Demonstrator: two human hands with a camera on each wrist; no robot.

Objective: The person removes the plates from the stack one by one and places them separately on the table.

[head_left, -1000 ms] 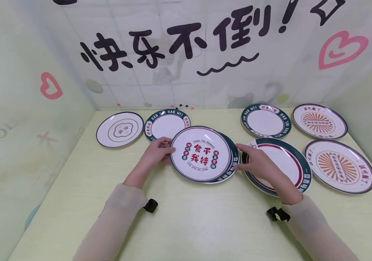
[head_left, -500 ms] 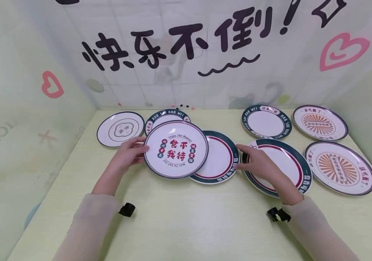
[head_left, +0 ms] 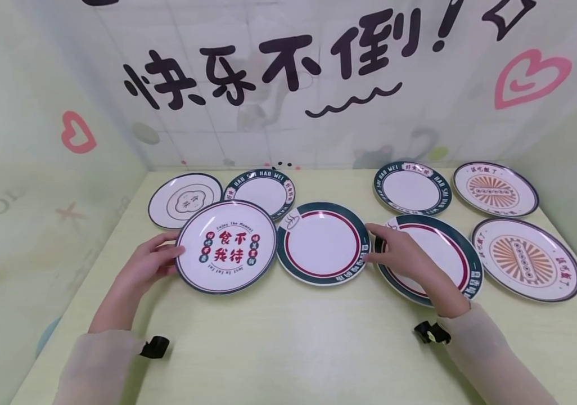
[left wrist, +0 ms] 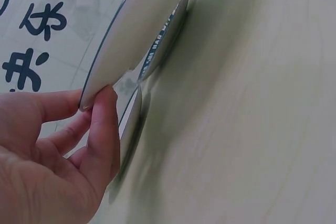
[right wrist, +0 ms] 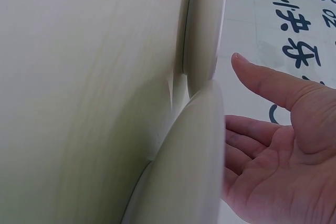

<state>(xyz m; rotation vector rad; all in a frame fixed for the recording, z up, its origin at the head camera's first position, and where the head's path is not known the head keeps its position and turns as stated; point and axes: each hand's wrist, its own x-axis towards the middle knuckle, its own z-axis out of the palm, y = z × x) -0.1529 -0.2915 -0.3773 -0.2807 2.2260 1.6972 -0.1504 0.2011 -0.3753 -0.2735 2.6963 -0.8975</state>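
With thumb and fingers, my left hand (head_left: 153,259) pinches the left rim of a white plate (head_left: 228,245) with red and green lettering and a blue edge. The left wrist view shows that plate (left wrist: 131,38) raised above the table, its pale underside visible. To its right lies a plate with a dark green rim and red ring (head_left: 321,242). My right hand (head_left: 400,251) is at that plate's right edge, over a second green-rimmed plate (head_left: 437,247). From the right wrist, the right hand (right wrist: 286,140) appears with thumb and fingers spread apart, gripping nothing.
A small white plate (head_left: 176,203) and a small green-rimmed plate (head_left: 260,194) lie at back left. Another small green-rimmed plate (head_left: 412,191) and two sunburst-patterned plates (head_left: 491,203) lie at the right. A printed curtain (head_left: 268,124) hangs behind the pale table (head_left: 288,349).
My left hand has carried the lettered plate leftward off the green-rimmed plate, which is now fully uncovered. The right hand has stayed in place.
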